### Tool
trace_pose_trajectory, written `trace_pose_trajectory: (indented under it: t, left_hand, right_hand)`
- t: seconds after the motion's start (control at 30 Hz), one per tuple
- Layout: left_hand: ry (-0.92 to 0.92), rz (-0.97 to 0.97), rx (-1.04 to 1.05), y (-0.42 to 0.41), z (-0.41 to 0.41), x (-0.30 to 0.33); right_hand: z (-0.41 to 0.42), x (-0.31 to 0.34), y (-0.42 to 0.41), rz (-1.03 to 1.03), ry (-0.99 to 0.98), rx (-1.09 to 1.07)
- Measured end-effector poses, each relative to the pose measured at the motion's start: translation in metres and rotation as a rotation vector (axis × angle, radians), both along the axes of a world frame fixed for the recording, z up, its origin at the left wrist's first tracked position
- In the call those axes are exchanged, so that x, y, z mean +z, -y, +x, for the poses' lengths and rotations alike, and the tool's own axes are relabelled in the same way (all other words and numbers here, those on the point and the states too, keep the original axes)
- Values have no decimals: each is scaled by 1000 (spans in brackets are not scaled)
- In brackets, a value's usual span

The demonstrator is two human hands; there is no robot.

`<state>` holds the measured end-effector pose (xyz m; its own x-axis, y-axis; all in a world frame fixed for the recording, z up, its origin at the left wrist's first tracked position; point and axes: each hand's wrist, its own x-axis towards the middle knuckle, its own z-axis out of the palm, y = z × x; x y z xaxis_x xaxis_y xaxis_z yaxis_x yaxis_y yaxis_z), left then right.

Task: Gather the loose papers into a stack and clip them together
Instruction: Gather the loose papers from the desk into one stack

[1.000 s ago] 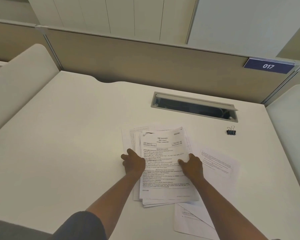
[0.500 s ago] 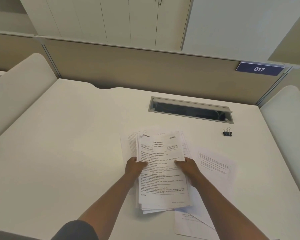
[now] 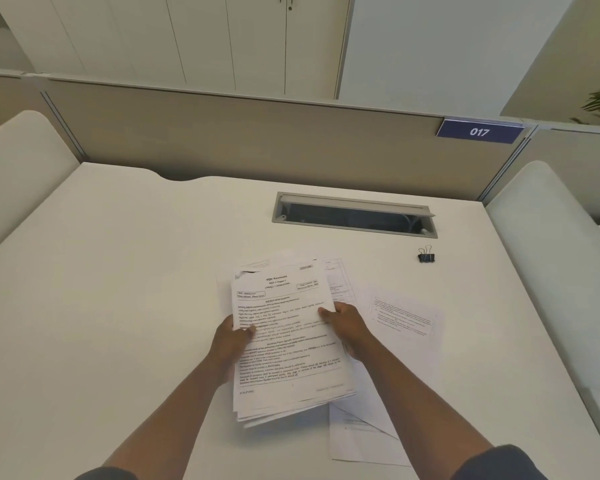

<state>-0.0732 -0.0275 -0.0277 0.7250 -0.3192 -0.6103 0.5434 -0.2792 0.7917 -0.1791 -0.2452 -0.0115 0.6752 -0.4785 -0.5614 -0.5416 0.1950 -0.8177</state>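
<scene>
A: Head view. Step in hand, by my reading: squaring the paper stack [image 3: 288, 341]. Both hands hold it by its side edges over the counter [image 3: 118, 289]. Near ends of the sheets are fanned and uneven, so it is not yet flush.

B: How to do it well?

A: Probably loosen the hold a little, stand the bundle on one edge and tap it on the counter till the sheets drop level, then turn and tap a second edge. A hard squeeze would lock the misalignment in.

B: Strays?

A: A printed loose sheet [image 3: 404, 318] lies flat just right of the stack, another sheet [image 3: 361, 434] lies near the right forearm, and more pages poke out behind the bundle's far right corner. Those likely need collecting before any clipping.

B: The grip, each side?

A: Left hand [image 3: 231, 344]: grip closed on the stack's left edge, thumb on top of the front page, fingers hidden beneath. Right hand [image 3: 347, 327]: the same on the right edge, thumb laid on the printed face.

B: And the clip?

A: A black binder clip [image 3: 426, 256] stands untouched on the counter, well apart to the far right, below the open cable tray [image 3: 354, 216].
</scene>
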Motion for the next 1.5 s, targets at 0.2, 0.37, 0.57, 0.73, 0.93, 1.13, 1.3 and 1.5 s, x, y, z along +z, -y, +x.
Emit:
trace_pose_trajectory:
  t: [0.2, 0.37, 0.57, 0.73, 0.93, 1.13, 1.3, 1.5]
  left_hand:
    - [219, 71, 115, -17, 11, 15]
    - [242, 51, 176, -33, 20, 21]
    - [229, 64, 200, -39, 21, 24]
    - [211, 39, 199, -36, 20, 28]
    - [150, -14, 164, -25, 15, 31]
    - [121, -43, 148, -9, 7, 33]
    - [82, -83, 204, -2, 2, 34]
    - [-42, -188, 164, -12, 0, 29]
  right_hand:
    - [-7, 0, 30, -709, -371, 80]
    - [-11, -2, 41, -827, -606, 186]
    - [-12, -10, 47, -774, -566, 176]
    - [-16, -13, 59, -609, -392, 140]
    - [-27, -15, 57, -405, -104, 105]
    - [-34, -10, 36, -160, 51, 192]
    - [-32, -6, 18, -84, 99, 214]
    - [-32, 7, 3, 13, 186, 201]
